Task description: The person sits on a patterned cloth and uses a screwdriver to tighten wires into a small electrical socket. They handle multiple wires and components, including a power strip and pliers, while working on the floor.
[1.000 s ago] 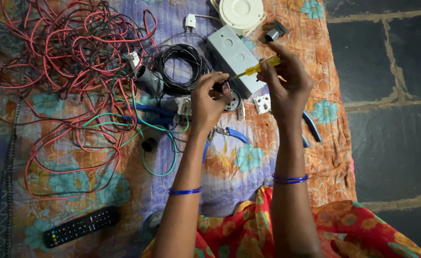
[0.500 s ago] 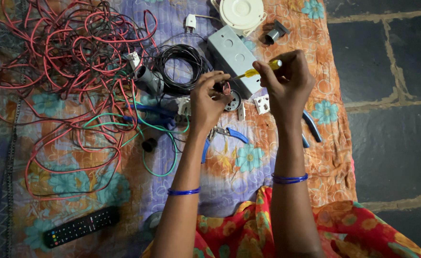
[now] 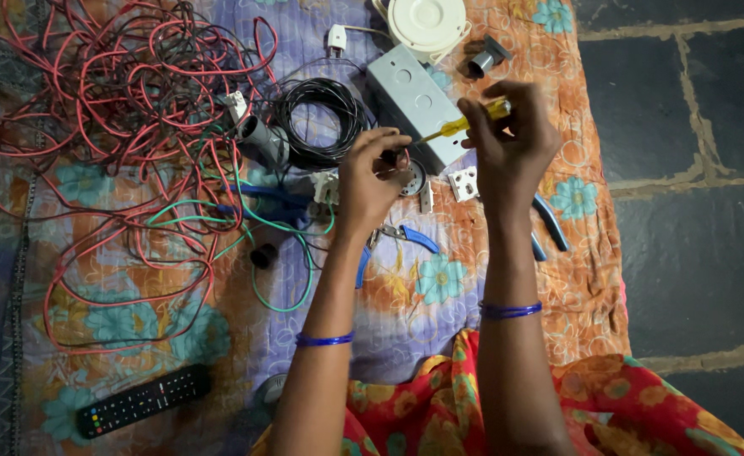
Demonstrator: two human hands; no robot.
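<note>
We work above the grey switch box (image 3: 414, 101), which lies on the flowered cloth (image 3: 439, 287) and serves as our landmark. Our left hand (image 3: 372, 181) hovers just in front of the box's near edge, fingers curled shut around a small dark fitting (image 3: 391, 157); most of it is hidden in the grip, so we cannot tell its exact shape. Our right hand (image 3: 511, 143) sits just to the right of the box, fingers closed around the yellow handle of a screwdriver (image 3: 465, 127), whose thin shaft slants down across the box's near corner toward the fitting.

We judge the fitting light and rigid, small enough to slip or twist under the blade, so it is best pinched by its sides between thumb and fingertips, leaving the screw face bare. The screwdriver looks light and stiff; its smooth plastic handle wants a firm wrap of the fingers near the end.

Nearer us than the box lie blue-handled pliers (image 3: 397, 241) and a white socket plate (image 3: 463, 183). Left of the box sit a black wire coil (image 3: 317, 118) and, farther left, a tangle of red wires (image 3: 119, 110). Beyond the box is a round white fixture (image 3: 427, 21).
</note>
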